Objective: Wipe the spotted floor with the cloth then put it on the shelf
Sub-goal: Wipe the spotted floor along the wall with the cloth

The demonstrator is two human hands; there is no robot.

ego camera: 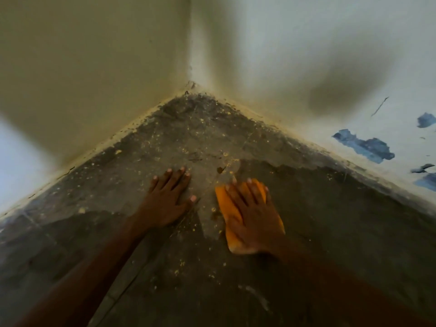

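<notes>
Two walls [94, 67] meet in a corner [191, 87] at the top of the view, the one to the corner's right carrying blue patches [364, 146] where the paint has come off and a soft dark shadow. Below the corner spreads the floor [330, 232], dark grey, gritty, and flecked all over with pale yellow spots [213, 209], thickest close to the corner and along the seam with the walls. Parts of the floor look darker than the dusty strip running down from the corner. Both bare arms reach in from the bottom edge toward the corner. Lying flat on the floor, below the corner and slightly to its right, is the orange cloth [230, 208]. The right hand [253, 213] presses down on top of it, fingers spread and flat, not curled around it. The left hand [165, 199] rests palm-down on the bare floor just beside the cloth, fingers spread apart, holding nothing.
</notes>
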